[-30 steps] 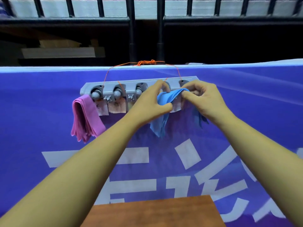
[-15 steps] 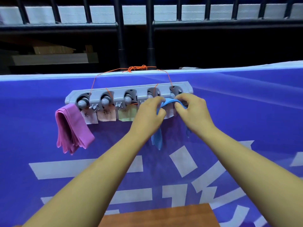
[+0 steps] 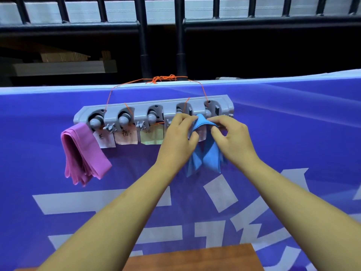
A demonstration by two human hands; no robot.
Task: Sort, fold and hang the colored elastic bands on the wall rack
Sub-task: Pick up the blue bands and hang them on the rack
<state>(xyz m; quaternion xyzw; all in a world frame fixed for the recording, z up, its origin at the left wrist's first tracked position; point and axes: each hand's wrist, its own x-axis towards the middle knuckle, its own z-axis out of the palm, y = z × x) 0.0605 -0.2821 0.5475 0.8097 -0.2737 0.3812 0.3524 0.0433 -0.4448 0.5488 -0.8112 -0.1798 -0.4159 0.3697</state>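
A grey wall rack [image 3: 170, 107] with several round pegs hangs by orange string on a blue banner. A folded pink band [image 3: 83, 153] drapes from the leftmost peg. A blue band [image 3: 203, 155] hangs folded over a hook near the rack's right end, its two ends dangling below. My left hand [image 3: 178, 141] pinches the blue band's left side near the top. My right hand [image 3: 232, 139] pinches its right side. Both hands are close together just under the rack.
Paper labels [image 3: 125, 136] hang under the pegs. The blue banner [image 3: 293, 143] with white characters covers the wall. A dark metal railing [image 3: 162, 26] runs above. A wooden table corner [image 3: 195, 259] lies at the bottom.
The blue band has come down over the hook and now hangs lower with both ends spread. Both hands have dropped slightly below the rack.
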